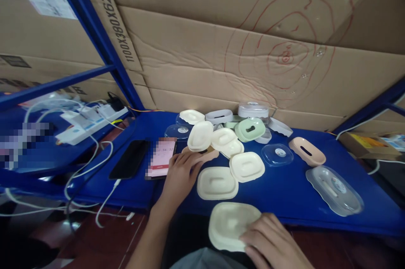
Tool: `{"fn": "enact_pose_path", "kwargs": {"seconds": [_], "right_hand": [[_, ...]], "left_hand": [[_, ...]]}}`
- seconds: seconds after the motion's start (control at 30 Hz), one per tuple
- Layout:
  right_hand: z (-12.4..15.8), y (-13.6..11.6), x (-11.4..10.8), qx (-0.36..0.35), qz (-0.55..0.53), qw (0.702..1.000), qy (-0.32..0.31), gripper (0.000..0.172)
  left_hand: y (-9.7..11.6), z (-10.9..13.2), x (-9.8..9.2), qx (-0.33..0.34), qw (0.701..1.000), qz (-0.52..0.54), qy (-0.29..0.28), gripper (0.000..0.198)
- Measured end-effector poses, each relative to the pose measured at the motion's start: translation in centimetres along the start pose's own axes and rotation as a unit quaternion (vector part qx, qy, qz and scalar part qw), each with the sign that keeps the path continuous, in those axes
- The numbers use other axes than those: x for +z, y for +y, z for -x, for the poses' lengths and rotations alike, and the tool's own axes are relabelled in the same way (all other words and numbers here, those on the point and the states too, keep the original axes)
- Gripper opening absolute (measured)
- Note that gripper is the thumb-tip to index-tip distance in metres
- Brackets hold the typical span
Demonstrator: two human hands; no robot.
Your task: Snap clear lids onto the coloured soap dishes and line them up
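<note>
The cream tray [224, 218] – a shallow rounded rectangle with a broad rim, its middle blurred – is held in the right hand [268, 237], close to the front edge of the table [281, 195]. The peach shell [210, 156], dark-slotted, lies partly hidden beneath the left hand [185, 165].

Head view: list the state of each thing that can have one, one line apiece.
Left hand: on a peach dish, grip unclear
Peach dish: partly covered
Right hand: closed on a cream dish's edge
Cream dish: held
Black phone: screen dark
Other phone: screen lit
Power strip: plugs in it
Clear lid: lying on the table, labelled
Cardboard: creased, marked with red rings
</note>
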State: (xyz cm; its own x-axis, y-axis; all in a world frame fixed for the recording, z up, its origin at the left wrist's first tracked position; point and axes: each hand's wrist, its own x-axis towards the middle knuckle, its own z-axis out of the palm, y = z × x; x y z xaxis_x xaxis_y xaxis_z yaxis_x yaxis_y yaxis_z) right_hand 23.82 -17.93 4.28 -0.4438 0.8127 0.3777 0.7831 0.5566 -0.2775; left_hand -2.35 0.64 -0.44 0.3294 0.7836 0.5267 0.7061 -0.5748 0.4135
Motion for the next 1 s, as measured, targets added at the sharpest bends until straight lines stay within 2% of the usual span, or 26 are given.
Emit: {"fn": "enact_pose_path", "kwargs": {"seconds": [0.1,0.27,0.4,0.53,0.6,0.7,0.77,0.83,0.9,1.0], "right_hand": [[-1.9,-0.5,2.9,0.018,-0.020,1.000,0.004,0.019],[-3.7,1.1,6.3,0.010,-0.052,0.998,0.027,0.018],[-3.1,2.5,7.7,0.048,-0.064,0.996,0.039,0.012],[-1.7,3.0,8.7,0.071,-0.081,0.991,0.078,0.008],[-1.1,3.2,9.3,0.080,-0.089,0.985,0.122,0.014],[-0.4,3.5,9.7,0.102,-0.040,0.977,0.183,0.035],[-0.2,3.8,9.5,0.100,0.019,0.982,0.159,0.047],[-0.2,4.1,8.8,0.081,0.049,0.990,0.103,0.049],[-0.2,4.5,8.1,0.053,0.036,0.996,0.069,0.048],[-0.2,4.9,7.2,0.028,0.011,0.998,0.054,0.045]], "left_hand": [[0.6,0.6,-0.6,0.004,0.997,0.071,-0.006,0.020],[2.0,2.8,-2.0,0.020,0.983,0.172,-0.061,0.023],[3.4,4.8,-2.2,0.054,0.978,0.188,-0.079,0.023],[4.2,6.3,-1.9,0.062,0.982,0.154,-0.094,0.024],[4.4,6.6,-1.9,0.060,0.983,0.137,-0.110,0.025],[4.5,6.8,-2.0,0.066,0.981,0.127,-0.132,0.029],[4.7,6.8,-2.0,0.073,0.979,0.129,-0.143,0.030],[4.9,7.0,-1.9,0.078,0.977,0.131,-0.150,0.029],[5.1,7.3,-1.7,0.078,0.977,0.128,-0.151,0.030],[5.2,7.9,-1.1,0.072,0.981,0.120,-0.134,0.032]]}}
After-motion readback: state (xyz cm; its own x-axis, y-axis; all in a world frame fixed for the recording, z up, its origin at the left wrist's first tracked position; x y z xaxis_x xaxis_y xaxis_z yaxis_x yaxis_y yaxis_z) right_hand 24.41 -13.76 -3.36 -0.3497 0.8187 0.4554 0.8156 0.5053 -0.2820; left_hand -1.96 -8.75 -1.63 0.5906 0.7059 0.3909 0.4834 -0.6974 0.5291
